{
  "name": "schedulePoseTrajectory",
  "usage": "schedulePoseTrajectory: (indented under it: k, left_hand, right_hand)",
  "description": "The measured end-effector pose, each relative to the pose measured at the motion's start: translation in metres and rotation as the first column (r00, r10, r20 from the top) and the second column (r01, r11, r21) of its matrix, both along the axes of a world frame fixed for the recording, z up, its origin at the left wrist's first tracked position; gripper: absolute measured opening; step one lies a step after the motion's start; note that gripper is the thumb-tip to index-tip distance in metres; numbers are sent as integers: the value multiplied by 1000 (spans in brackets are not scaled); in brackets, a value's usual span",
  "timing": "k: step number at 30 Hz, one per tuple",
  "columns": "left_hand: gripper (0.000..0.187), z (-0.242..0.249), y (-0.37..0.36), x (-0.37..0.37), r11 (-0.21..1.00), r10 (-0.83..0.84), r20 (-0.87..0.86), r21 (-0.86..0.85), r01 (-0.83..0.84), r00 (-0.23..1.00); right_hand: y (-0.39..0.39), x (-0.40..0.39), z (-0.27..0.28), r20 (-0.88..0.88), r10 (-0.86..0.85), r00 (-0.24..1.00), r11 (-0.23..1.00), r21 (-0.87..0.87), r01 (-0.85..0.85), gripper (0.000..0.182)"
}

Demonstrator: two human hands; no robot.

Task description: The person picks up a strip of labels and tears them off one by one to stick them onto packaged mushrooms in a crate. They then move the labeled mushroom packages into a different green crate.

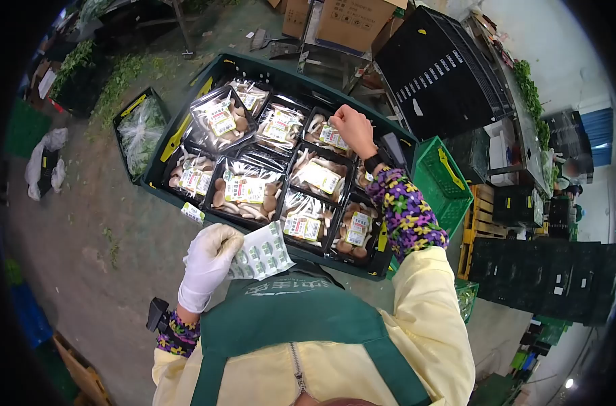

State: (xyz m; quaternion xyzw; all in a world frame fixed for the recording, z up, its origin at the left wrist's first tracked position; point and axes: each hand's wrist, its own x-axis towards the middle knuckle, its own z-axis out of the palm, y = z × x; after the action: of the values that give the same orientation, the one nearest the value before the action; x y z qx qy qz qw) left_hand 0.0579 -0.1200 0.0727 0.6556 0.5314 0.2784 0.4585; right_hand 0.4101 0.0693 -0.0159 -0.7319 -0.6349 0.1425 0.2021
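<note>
A dark green crate [160, 177] below me holds several black trays of mushrooms wrapped in clear film, most with a yellow-and-white label. My left hand [208, 260], in a white glove, holds a sheet of small green-and-white stickers [262, 252] near my chest, above the crate's near edge. My right hand [352, 128] is bare and reaches over the crate's far right corner, its fingertips pressed on the label of a mushroom tray [325, 133] there. Whether it pinches a sticker is hidden.
A smaller crate with bagged greens [141, 132] stands left of the big crate. A bright green basket [445, 183] sits to the right, with black crates [438, 74] and cardboard boxes [352, 21] behind. Loose leaves litter the concrete floor.
</note>
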Motion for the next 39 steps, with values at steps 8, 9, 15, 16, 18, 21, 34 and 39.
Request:
schedulePoseTrajectory:
  k: [8,9,15,16,18,21,34,39]
  left_hand:
    - [6,2,-11,-13,993,84,-48,-74,-88,995]
    - [6,0,-12,-15,993,93,-35,-76,-96,995]
    - [7,3,-8,-10,992,85,9,-99,-84,996]
    - [7,3,-7,-9,993,67,38,-99,-63,997]
    - [7,2,-7,-7,995,53,43,-83,-49,998]
    - [7,7,-5,-3,997,33,37,-74,-30,999]
    - [6,-2,-3,8,979,-29,-43,201,37,999]
    - [10,18,-3,33,979,-15,96,203,-5,995]
  right_hand:
    - [13,-11,-29,389,56,919,998,-7,-58,32]
    - [10,-11,-25,432,84,898,985,98,-140,39]
    - [-36,-28,-14,-361,304,882,935,-67,-349,19]
    - [-46,-34,-10,-340,297,892,939,-68,-338,18]
    - [-53,-42,-9,-320,289,902,942,-70,-327,17]
    - [-57,-42,-25,-242,318,917,947,25,-321,15]
    - [-150,-101,97,-784,416,460,722,-22,-691,24]
    - [-177,-108,115,-743,367,560,808,-43,-588,19]
